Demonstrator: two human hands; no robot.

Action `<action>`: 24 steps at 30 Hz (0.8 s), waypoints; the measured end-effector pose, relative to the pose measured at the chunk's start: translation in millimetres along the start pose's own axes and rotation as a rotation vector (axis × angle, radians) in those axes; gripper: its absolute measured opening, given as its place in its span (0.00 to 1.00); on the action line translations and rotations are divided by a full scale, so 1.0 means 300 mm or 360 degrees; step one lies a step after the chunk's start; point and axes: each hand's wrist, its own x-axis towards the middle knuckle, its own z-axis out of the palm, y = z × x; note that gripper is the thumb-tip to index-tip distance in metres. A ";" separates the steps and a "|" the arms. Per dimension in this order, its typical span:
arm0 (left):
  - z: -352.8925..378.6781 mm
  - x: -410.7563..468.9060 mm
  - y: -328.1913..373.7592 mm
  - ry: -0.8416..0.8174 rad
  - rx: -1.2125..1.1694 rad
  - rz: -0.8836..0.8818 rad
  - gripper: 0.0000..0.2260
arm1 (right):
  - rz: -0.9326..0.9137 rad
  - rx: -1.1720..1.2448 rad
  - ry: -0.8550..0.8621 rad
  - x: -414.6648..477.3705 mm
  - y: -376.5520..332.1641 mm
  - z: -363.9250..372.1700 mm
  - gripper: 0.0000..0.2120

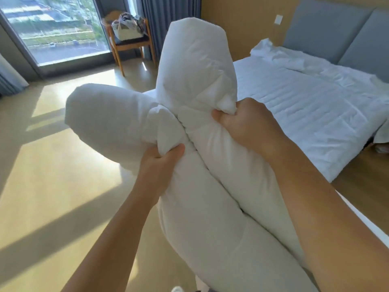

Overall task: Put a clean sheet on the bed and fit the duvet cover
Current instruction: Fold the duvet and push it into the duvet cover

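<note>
While your left hand [160, 163] and right hand [246, 127] each clench a bunched fold beside the bed [305, 106], the duvet [195, 60] likely handles soft, bulky, light; regrip at corners.

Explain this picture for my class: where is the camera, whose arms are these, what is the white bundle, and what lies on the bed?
No machine here. One wide-angle camera is worn on a person's head and looks forward and down, so the bare arms are the wearer's own. The left hand and the right hand each grip a bunched fold of a thick white duvet, held up near the bed. On the bed lies a white sheet, smooth in the middle, rumpled near the grey headboard. A wooden chair with a bag stands by the window.
</note>
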 end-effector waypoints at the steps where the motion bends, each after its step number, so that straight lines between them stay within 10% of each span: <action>1: 0.000 0.106 0.031 -0.0021 0.0015 0.0029 0.13 | -0.0017 0.0005 0.0053 0.098 -0.022 0.002 0.19; 15: 0.254 1.438 0.124 -0.0261 -0.0058 0.0018 0.13 | 0.0044 -0.0262 0.0202 1.396 0.036 0.137 0.16; 24: 0.306 2.092 -0.078 -0.0817 0.1825 0.0043 0.26 | 0.0615 -0.0322 -0.0005 1.866 0.329 0.588 0.22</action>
